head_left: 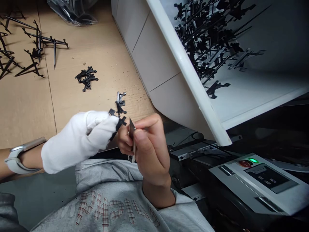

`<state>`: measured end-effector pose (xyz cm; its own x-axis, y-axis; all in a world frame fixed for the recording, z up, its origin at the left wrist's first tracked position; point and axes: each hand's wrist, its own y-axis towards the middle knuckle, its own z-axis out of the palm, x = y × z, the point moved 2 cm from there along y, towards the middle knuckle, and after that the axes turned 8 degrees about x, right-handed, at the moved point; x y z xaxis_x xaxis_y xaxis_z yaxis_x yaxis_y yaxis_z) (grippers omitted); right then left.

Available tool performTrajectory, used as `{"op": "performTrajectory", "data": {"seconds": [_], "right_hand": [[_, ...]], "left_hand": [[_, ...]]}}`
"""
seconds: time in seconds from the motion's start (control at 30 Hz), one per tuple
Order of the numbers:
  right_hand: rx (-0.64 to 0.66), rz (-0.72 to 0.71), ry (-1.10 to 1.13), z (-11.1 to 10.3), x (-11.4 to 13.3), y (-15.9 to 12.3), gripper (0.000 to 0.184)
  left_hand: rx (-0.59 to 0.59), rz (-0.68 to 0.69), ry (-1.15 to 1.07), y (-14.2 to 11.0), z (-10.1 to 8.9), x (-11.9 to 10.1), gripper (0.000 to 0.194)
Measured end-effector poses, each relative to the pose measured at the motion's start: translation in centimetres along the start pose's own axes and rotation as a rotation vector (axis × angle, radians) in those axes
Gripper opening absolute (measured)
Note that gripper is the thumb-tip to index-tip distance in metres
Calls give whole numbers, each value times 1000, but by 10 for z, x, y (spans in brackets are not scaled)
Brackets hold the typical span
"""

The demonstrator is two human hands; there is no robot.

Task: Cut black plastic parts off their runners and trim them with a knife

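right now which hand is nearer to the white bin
Right. The bare right hand is in front of the white bin; the gloved left hand is farther off to its left.

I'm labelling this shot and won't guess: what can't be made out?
All in the head view:
Thin blade: partly covered by the right hand.
Black part: partly covered by the gloved left hand.
Machine screen: text too small.
Plastic bag: cut off by the upper edge.

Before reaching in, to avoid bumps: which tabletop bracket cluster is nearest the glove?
The smaller cluster, just past the gloved left hand; the larger one lies farther.
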<state>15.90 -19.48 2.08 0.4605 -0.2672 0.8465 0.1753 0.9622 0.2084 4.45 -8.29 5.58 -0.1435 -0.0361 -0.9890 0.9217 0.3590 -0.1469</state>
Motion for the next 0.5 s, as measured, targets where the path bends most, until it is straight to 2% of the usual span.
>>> {"op": "performTrajectory", "data": {"seconds": [0.07,0.17,0.33,0.5], "right_hand": [[-14,-135,-192,-2,1,-1,7],[-11,-235,-397,-4,2,-1,15],[0,-291,-464,-2,2,-2,34],[13,-369,-569,3,-3,-2,31]], "left_hand": [[-50,-30,24,3,0,-4,36],[-82,-68,-4,8,2,-11,32],[63,-137,-237,6,7,-15,28],[40,-131,-281,1,6,-16,29]]}}
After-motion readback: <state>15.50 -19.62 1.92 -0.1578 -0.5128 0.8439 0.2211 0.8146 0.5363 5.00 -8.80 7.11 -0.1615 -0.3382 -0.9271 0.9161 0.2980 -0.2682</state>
